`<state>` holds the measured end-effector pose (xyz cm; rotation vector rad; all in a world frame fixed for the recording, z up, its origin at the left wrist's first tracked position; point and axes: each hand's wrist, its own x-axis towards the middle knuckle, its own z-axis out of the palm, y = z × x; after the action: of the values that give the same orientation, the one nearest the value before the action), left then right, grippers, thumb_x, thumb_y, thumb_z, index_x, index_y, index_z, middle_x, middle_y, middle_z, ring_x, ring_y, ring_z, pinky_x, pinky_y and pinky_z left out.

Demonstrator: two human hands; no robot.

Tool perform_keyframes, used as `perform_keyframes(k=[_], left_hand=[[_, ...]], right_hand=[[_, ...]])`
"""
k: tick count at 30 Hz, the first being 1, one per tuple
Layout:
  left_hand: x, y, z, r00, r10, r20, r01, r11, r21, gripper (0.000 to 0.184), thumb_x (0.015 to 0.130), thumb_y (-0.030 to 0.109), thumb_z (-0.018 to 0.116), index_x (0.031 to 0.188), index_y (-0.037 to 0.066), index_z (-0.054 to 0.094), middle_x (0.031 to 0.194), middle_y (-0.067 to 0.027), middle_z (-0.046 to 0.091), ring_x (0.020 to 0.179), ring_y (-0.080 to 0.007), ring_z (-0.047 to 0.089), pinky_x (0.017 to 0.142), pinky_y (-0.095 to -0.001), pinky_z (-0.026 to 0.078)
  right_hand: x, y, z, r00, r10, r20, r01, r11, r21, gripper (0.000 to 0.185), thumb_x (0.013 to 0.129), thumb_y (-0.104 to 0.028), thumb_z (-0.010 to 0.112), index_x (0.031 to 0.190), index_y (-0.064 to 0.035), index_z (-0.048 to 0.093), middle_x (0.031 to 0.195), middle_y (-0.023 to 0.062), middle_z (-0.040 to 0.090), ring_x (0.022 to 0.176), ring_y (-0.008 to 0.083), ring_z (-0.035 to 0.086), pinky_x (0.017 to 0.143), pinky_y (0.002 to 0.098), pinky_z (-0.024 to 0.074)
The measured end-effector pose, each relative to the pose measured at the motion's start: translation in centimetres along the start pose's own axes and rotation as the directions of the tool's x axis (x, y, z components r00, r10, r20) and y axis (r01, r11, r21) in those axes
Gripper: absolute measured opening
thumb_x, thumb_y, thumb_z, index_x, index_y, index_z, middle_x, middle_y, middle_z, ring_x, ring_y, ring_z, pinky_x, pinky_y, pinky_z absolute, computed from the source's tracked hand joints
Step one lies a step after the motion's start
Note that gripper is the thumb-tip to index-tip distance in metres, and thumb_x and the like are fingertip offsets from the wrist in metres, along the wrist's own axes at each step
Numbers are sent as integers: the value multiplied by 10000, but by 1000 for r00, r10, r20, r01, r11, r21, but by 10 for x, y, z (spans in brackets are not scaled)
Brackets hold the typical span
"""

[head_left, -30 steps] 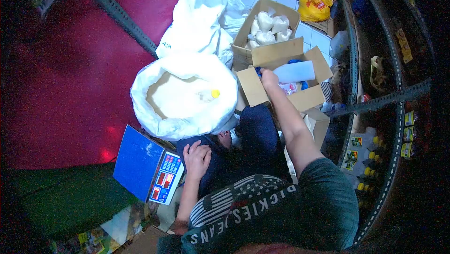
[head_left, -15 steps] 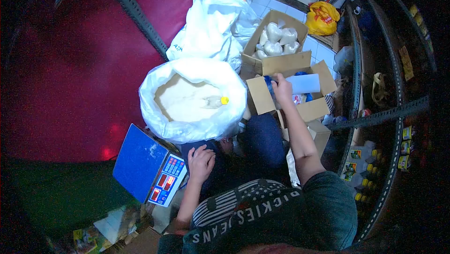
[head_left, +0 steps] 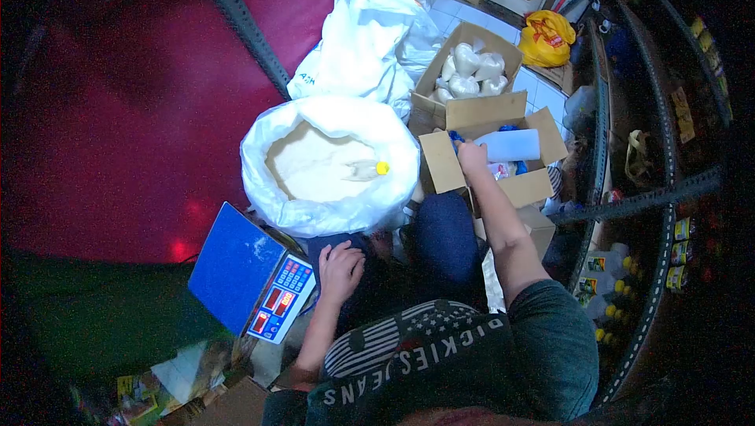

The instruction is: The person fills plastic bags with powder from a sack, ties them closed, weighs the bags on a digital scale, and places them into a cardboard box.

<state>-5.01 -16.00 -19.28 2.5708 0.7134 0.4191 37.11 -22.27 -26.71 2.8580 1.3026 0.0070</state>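
My left hand [head_left: 343, 270] lies on my left thigh with its fingers stretched out, holding nothing. Beside it sits a digital scale [head_left: 250, 273] with a blue platform, white dust and lit red digits. My right hand [head_left: 473, 159] reaches into an open cardboard box [head_left: 528, 185], against some blue plastic [head_left: 456, 137]; its fingertips are largely hidden. A whitish translucent block-shaped item [head_left: 511, 145] lies in that box. Before my knees stands a large white sack [head_left: 255, 163] of pale granular stuff [head_left: 314, 163], with a clear yellow-capped scoop or bottle [head_left: 366, 169] resting in it.
Behind, another box [head_left: 429, 72] holds several filled clear bags [head_left: 467, 60]. A crumpled white sack [head_left: 370, 25] stands behind the full one, and a yellow bag [head_left: 546, 37] sits farther right. Metal shelving [head_left: 653, 194] with yellow-capped bottles [head_left: 605, 300] lines the right side.
My right hand has dipped slightly lower into the box by the blue plastic. My left hand stays on my thigh. The view has shifted slightly.
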Motion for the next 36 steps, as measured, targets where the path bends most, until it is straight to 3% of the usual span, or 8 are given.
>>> perform_keyframes(k=[5,8,17,24,27,29,33,36], left_hand=[[-1,-4,6,1000,4,4,-4,1000,14,106,773,155,646,871,122,673,980,-7,657,1110,-214,535,985,-471,295],[0,1,3,1000,-2,2,2,1000,-3,111,773,156,647,874,118,674,977,-7,655,1111,-212,534,989,-470,294],[-1,2,2,1000,-13,-22,13,1000,-12,115,771,156,647,876,118,674,982,-9,655,1114,-215,532,997,-465,286],[0,-6,8,995,-20,103,16,999,43,109,764,143,649,868,120,673,972,-26,660,1095,-220,543,992,-458,281],[0,-7,11,998,7,67,-11,998,64,90,776,136,644,860,116,670,973,-24,660,1095,-220,542,994,-449,280],[1,-4,11,999,17,52,-20,998,60,90,775,137,646,859,116,670,971,-22,660,1096,-220,543,997,-441,278],[3,-1,10,999,19,30,-21,998,59,91,774,141,648,859,119,671,968,-19,661,1097,-219,542,1004,-430,272],[5,4,7,1000,10,18,-11,998,55,93,773,144,648,860,121,672,966,-18,662,1098,-219,542,1003,-434,272]], right_hand=[[-7,0,-14,971,-135,-195,150,987,64,212,819,-201,498,944,-138,657,948,114,608,1015,263,556,832,452,386],[-2,6,-5,965,-195,-176,222,963,151,182,800,-207,523,898,-129,655,958,117,612,1003,272,561,842,437,374],[2,7,-9,969,224,-105,-101,747,657,121,803,-104,531,899,-42,570,905,196,603,891,395,571,750,468,453],[12,48,-32,800,261,-540,127,806,578,126,831,-110,561,918,-25,593,869,172,621,824,346,600,718,402,473],[0,66,-44,916,255,-310,33,723,691,162,817,-131,587,937,-26,613,897,170,639,827,321,618,725,390,481],[-8,72,-44,996,84,-16,-56,783,620,200,793,-158,622,946,-29,622,920,164,649,841,308,627,738,389,487],[-24,58,-35,883,-32,468,-111,955,275,304,725,-214,701,970,-45,638,952,159,658,886,303,634,764,401,494],[-26,45,-25,886,-13,463,-58,989,138,391,669,-224,747,1014,-69,647,977,168,656,928,308,630,788,397,498]])
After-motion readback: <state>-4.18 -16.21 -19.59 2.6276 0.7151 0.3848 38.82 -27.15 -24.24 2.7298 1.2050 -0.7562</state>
